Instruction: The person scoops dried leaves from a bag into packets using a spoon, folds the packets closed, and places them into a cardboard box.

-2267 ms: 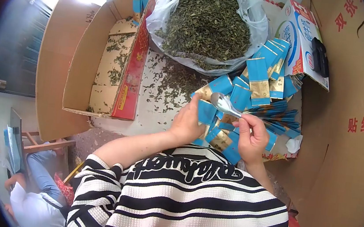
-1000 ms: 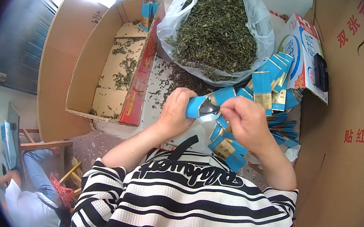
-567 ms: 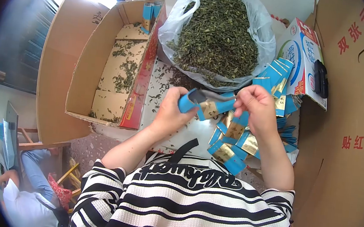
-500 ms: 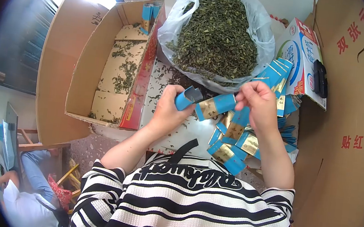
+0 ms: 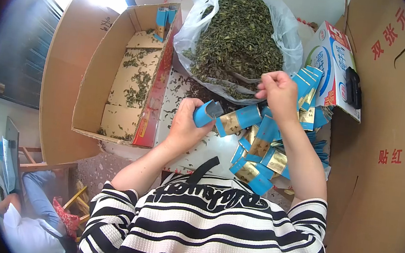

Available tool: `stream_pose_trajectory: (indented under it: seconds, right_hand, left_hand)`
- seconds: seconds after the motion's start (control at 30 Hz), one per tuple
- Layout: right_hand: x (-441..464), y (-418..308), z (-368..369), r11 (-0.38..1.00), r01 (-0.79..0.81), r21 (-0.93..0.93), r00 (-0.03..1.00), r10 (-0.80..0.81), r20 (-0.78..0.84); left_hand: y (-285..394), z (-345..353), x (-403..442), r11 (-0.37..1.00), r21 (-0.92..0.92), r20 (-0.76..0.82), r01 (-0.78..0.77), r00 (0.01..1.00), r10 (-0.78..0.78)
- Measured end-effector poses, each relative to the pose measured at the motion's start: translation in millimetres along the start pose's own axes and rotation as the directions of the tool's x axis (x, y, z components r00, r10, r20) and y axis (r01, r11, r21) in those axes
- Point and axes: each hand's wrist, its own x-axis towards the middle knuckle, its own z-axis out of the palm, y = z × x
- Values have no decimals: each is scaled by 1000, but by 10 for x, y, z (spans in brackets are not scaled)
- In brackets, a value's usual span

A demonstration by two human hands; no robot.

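My left hand (image 5: 186, 123) is closed around a blue tea packet (image 5: 204, 115), whose mouth is spread and shows a silvery inside. Pinched in my right hand (image 5: 279, 92) is the end of a thin, shiny spoon (image 5: 243, 78); its far end lies among the loose tea leaves (image 5: 241, 37). The leaves are heaped in a clear plastic bag (image 5: 291, 34). Just right of my left hand, a blue and gold packet (image 5: 236, 120) lies at the edge of a pile of similar packets (image 5: 261, 141).
To the left stands a long cardboard box (image 5: 113, 82) with scattered leaves and several blue packets at its far end. A white and blue carton (image 5: 332, 61) is at the right, before a large cardboard sheet (image 5: 386, 111). Another person (image 5: 34, 227) is at lower left.
My right hand has moved away from the blue and gold packet, up and left to the bag, and the spoon now reaches into the leaves. My left hand keeps its packet nearly still.
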Motion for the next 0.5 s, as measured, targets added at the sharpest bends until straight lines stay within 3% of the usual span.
stream_pose_trajectory:
  seconds: [0.07, 0.2, 0.27, 0.4, 0.5]
  right_hand:
    - [-19, 31, -86, 962, 131, -239, 986, -152, -74]
    - [-74, 108, 2, 904, 257, -343, 954, -293, -58]
    - [-52, 201, 91, 796, 461, -391, 861, -508, -18]
    - [-28, 231, 120, 837, 447, -316, 873, -485, -52]
    - [-50, 247, 42, 897, 384, -220, 909, -410, -82]
  left_hand:
    - [-8, 1, 6, 1000, -5, 2, 3, 1000, -3]
    - [28, 67, 49, 1000, -11, 21, 23, 1000, -23]
    - [112, 73, 93, 996, -47, 76, 71, 995, -67]
    - [87, 62, 159, 996, -65, 63, 64, 996, -60]
    - [66, 36, 230, 987, -60, 82, 147, 986, -142]
